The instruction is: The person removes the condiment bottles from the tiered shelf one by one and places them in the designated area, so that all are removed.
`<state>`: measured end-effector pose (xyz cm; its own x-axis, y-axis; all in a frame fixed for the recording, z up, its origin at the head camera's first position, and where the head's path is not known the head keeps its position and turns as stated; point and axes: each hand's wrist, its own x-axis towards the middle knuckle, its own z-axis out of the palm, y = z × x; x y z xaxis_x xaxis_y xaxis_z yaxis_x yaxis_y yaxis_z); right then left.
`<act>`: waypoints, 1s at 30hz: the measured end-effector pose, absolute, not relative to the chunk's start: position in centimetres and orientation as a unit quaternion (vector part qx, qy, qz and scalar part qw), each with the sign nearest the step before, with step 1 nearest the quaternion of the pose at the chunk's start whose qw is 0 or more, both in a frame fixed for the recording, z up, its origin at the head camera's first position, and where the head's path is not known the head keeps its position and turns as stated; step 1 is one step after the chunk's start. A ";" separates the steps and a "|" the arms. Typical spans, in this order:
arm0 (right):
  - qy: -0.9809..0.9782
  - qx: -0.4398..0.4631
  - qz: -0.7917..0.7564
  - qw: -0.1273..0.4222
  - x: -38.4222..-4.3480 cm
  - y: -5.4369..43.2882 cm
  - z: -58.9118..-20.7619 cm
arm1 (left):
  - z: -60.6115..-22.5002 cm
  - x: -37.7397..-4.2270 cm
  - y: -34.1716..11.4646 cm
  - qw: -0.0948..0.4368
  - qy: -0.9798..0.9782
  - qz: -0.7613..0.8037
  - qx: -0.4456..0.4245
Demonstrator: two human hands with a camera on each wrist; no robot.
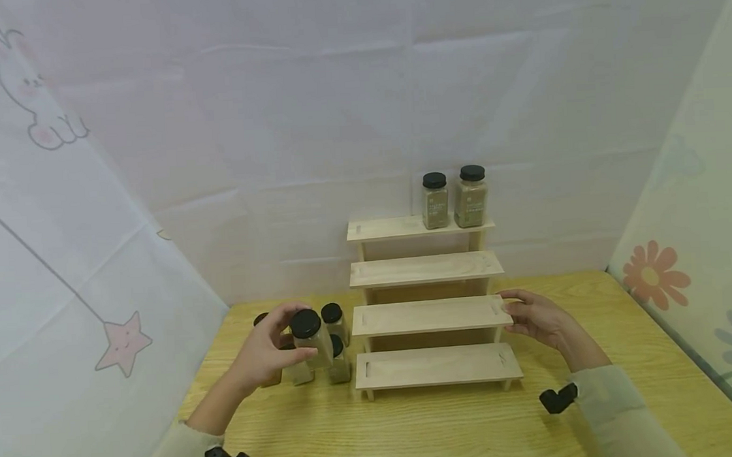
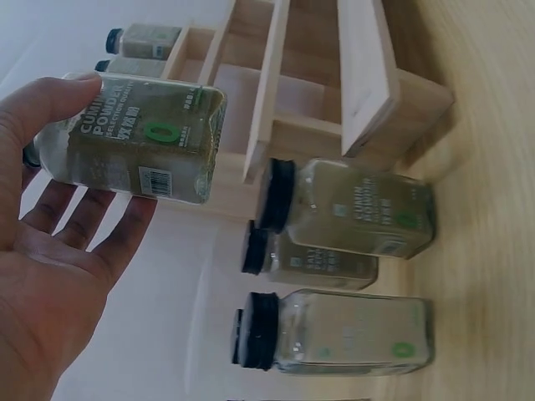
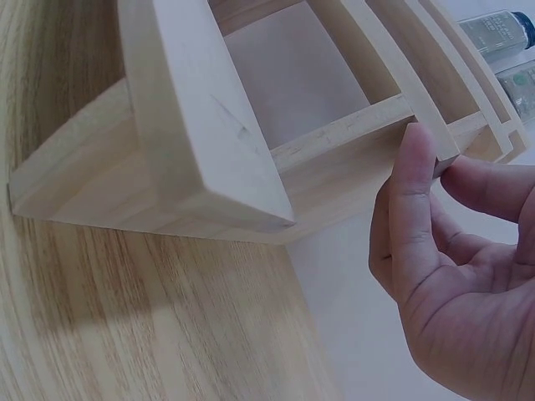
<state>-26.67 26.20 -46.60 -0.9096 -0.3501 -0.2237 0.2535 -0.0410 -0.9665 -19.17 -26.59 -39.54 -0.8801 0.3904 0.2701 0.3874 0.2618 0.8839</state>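
Note:
My left hand (image 1: 258,359) grips a glass spice jar (image 1: 317,348) with a black lid, held up and tilted to the left of the wooden rack. Its label in the left wrist view reads cumin powder (image 2: 138,138). Thumb and fingers wrap the jar near its lid. The stepped rack (image 1: 428,316) has several pale wooden shelves. At its right side, my right hand (image 1: 538,322) pinches the end of the second shelf from the bottom, thumb and forefinger at the corner in the right wrist view.
On the top shelf, toward the right, stand two filled jars, a smaller jar (image 1: 435,203) and a larger jar (image 1: 471,202). Several more black-lidded jars (image 1: 340,367) stand on the wooden table (image 1: 436,430) left of the rack, below my left hand. A white cloth wall (image 1: 312,122) rises behind.

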 end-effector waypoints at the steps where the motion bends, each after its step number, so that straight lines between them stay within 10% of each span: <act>1: 0.659 -0.036 -0.721 0.209 -26.7 26.2 -46.6 | -39.8 -19.0 -26.5 0.005 0.795 0.556 0.241; 30: 0.657 -0.033 -0.724 0.210 -26.6 26.2 -46.5 | -47.3 -16.6 -26.1 0.082 0.780 0.594 0.178</act>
<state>-26.57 26.17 -46.53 -0.9099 -0.3469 -0.2274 0.2599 -0.0496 -0.9644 -16.60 -26.14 -47.34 -0.9229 0.3759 0.0836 0.1809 0.2316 0.9558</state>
